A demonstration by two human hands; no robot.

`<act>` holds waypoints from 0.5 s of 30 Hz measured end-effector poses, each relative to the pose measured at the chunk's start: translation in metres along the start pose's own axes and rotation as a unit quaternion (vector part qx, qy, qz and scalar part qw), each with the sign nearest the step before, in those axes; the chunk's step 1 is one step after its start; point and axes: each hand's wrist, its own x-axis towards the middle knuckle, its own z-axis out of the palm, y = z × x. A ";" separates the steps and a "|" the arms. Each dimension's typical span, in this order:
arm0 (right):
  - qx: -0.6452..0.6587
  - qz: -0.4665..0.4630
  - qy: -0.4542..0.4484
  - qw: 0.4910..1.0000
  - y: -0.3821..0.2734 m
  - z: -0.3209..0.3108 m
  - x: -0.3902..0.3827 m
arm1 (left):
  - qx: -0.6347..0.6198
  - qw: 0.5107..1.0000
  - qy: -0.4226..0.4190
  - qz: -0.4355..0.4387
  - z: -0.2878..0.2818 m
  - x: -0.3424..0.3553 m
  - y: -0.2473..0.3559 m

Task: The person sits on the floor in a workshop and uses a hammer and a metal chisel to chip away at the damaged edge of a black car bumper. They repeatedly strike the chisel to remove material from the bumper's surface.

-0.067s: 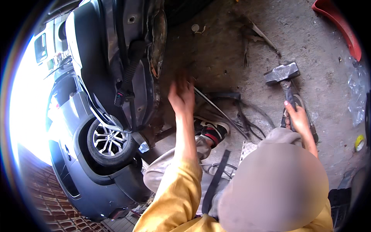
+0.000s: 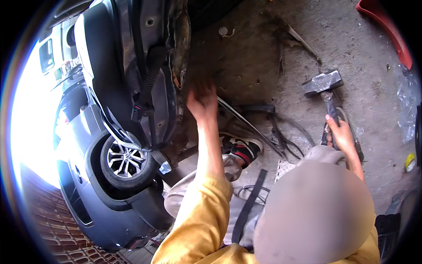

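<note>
My right hand (image 2: 340,133) is closed round the dark handle of a club hammer (image 2: 323,83). Its worn, blocky metal head points away from me, low over the floor. My left hand (image 2: 203,101) reaches out beside the rusty lower edge of a dark car body panel (image 2: 179,61). Its fingers are stretched out but dim and slightly blurred; whether they touch the edge I cannot tell. From beside that hand a thin metal rod (image 2: 246,122) slants across toward the black hoses or cables (image 2: 281,134). Any part of the rod behind the hand is hidden.
A grey car with a wheel (image 2: 126,162) stands at the left. A red curved part (image 2: 389,33), clear plastic (image 2: 408,103) and a yellow tape roll (image 2: 409,163) lie at the right. A long thin metal piece (image 2: 303,42) lies farther off on the stained floor (image 2: 255,57).
My left hand has shifted slightly left, nearer the panel's rusty edge. My right hand keeps its grip on the club hammer, almost unmoved.
</note>
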 end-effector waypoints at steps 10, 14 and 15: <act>0.004 -0.004 0.024 1.000 0.007 0.000 0.003 | -0.083 0.995 -0.030 0.038 -0.004 0.092 0.025; -0.019 0.010 0.027 0.999 0.004 0.000 0.003 | -0.072 0.994 0.017 0.077 -0.004 0.096 0.025; -0.024 0.007 0.029 0.999 0.004 0.000 0.003 | -0.076 0.993 0.027 0.087 -0.004 0.096 0.024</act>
